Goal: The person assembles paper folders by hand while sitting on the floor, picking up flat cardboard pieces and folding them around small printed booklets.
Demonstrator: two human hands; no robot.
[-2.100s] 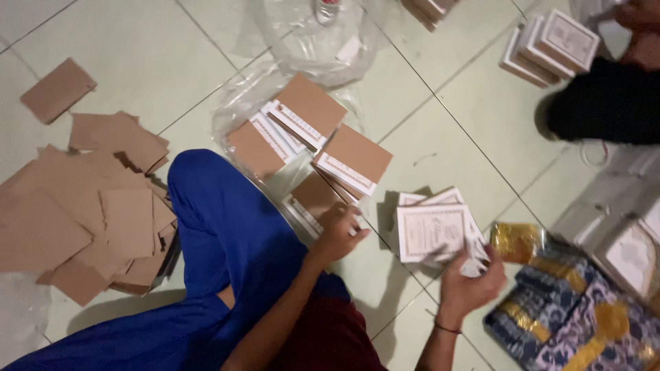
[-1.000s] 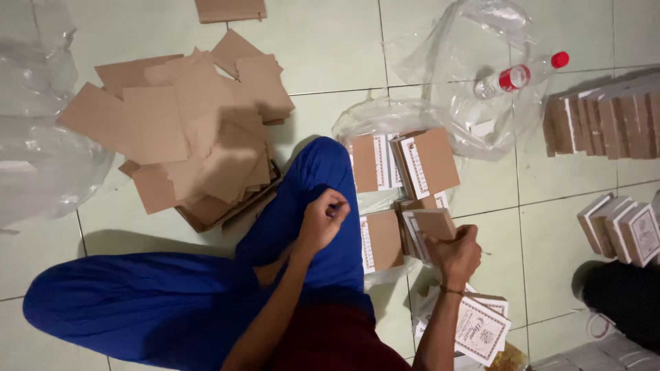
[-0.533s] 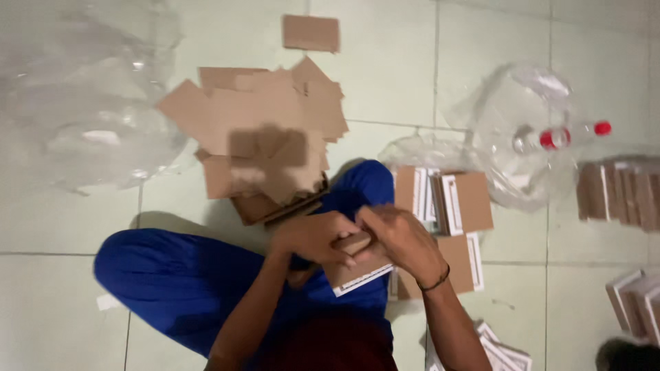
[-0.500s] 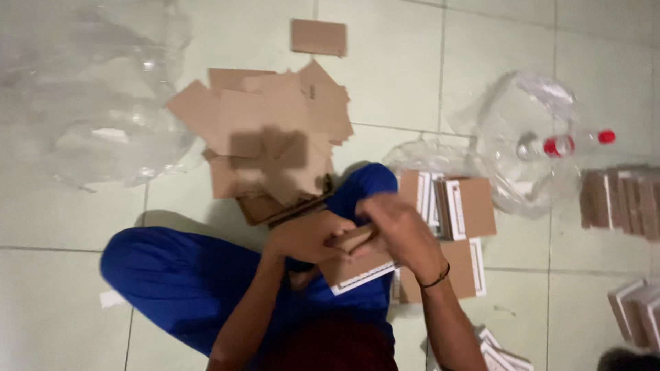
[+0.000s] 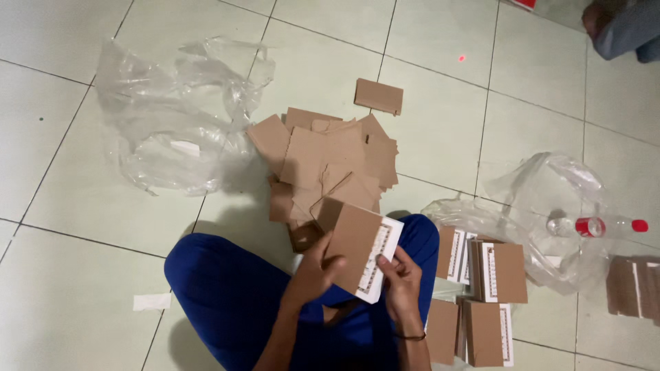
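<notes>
Booklet [image 5: 359, 249] in a brown cardboard sleeve, with a white patterned edge showing along its right side, is being held above the person's lap, just over the blue trouser legs [image 5: 234, 295]. Left hand [image 5: 317, 269] is gripping the booklet's lower left corner, fingers curling closed around the brown cover. Right hand [image 5: 402, 278] is pinching the white edge at the lower right, its grip also closed on the booklet, with a dark band sitting at the wrist.

Just beyond the booklet, a loose heap of flat brown cardboard sleeves [image 5: 330, 165] is lying on the pale tiled floor [image 5: 82, 254], and a single brown piece [image 5: 379, 96] is resting apart from the heap, farther away. A crumpled clear plastic bag [image 5: 175, 117] is spreading over the floor to the left of the heap.

To the right of the person's knee, finished brown-sleeved booklets [image 5: 485, 275] are lying in rows, partly on a second clear plastic bag [image 5: 550, 206]. A clear bottle with a red cap and red label [image 5: 597, 226] is lying on its side on that bag. More brown booklets [image 5: 632, 288] are sitting at the right edge. A small white scrap [image 5: 152, 301] is lying on the floor beside the left leg. Someone else's foot [image 5: 619, 27] is showing in the top right corner.
</notes>
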